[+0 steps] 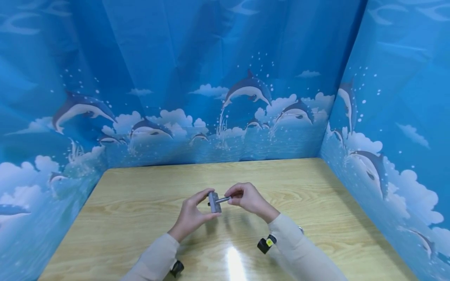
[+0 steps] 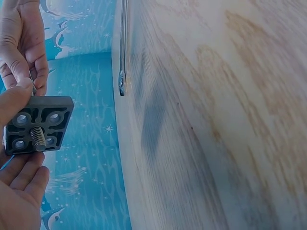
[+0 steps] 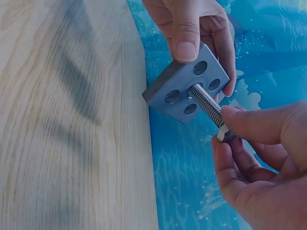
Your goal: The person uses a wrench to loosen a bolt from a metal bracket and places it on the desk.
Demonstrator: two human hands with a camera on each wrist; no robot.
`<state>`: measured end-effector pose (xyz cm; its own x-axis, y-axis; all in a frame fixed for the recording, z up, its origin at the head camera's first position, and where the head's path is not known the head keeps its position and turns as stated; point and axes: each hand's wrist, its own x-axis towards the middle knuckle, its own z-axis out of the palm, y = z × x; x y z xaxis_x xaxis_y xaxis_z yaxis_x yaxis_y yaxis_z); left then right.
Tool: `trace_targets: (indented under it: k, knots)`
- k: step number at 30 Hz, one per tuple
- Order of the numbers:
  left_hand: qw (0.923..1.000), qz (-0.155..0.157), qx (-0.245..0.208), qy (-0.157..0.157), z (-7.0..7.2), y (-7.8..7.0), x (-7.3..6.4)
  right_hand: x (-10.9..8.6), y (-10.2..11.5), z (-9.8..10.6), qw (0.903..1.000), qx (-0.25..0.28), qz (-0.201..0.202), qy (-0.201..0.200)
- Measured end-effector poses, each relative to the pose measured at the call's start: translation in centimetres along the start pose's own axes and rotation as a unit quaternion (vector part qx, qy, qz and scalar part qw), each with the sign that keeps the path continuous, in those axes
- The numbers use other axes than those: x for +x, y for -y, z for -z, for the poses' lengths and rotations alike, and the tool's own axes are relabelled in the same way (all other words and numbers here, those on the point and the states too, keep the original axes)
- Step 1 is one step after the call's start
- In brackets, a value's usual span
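My left hand (image 1: 192, 214) grips a grey square plate (image 1: 215, 202) by its opposite edges, thumb on one side and fingers on the other. The plate is held up over the table, tilted, with several round holes around its middle. A silver bolt (image 3: 207, 103) runs through the centre of the plate. Its threaded end (image 2: 38, 139) sticks out of the ribbed back face in the left wrist view. With thumb and fingertips, my right hand (image 1: 249, 198) pinches the head end of the bolt, which the fingers partly hide.
A long shiny metal wrench (image 2: 123, 57) lies on the wood-grain table (image 1: 140, 187); my right sleeve (image 1: 299, 246) mostly covers it in the head view. Blue dolphin-print sheets (image 1: 197, 78) stand along the table's back and sides.
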<state>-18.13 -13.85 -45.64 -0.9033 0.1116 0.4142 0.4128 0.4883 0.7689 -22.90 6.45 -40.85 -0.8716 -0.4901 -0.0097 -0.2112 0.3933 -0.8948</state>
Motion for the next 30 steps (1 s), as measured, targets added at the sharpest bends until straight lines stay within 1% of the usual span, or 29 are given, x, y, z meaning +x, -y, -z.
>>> trace_targets:
  k: [3,6,9,13,16,20,25,27,30]
  knots:
    - [0.9999,-0.010,-0.004,0.000,0.1,0.0,0.0,0.0,0.0,0.1,0.9999,0.008,0.006,0.006]
    - [0.9998,-0.019,-0.005,-0.002,0.1,0.0,0.0,0.0,-0.2,0.2,0.9998,0.013,-0.005,0.017]
    - [0.9995,-0.030,-0.004,-0.004,0.1,0.2,0.0,0.1,-0.5,0.3,0.9983,0.029,-0.037,0.034]
    - [0.9992,-0.039,0.001,-0.007,-0.1,0.3,0.0,0.1,-0.8,0.2,0.9934,0.051,-0.087,0.054]
    - [0.9992,-0.039,0.006,-0.008,-0.1,0.3,0.0,0.1,-1.0,-0.1,0.9927,0.048,-0.100,0.049]
    - [0.9993,-0.037,0.007,-0.006,-0.1,0.3,0.0,0.1,-1.1,-0.2,0.9938,0.030,-0.102,0.032]
    - [0.9995,-0.032,0.000,-0.002,0.0,0.4,0.0,0.3,-1.1,-0.2,0.9937,0.018,-0.104,0.036]
    - [0.9997,-0.026,-0.001,0.000,0.1,0.4,0.0,0.3,-1.1,-0.2,0.9941,0.021,-0.099,0.039]
    - [0.9998,-0.018,0.001,0.001,0.1,0.4,0.0,0.3,-1.1,-0.1,0.9958,0.024,-0.078,0.039]
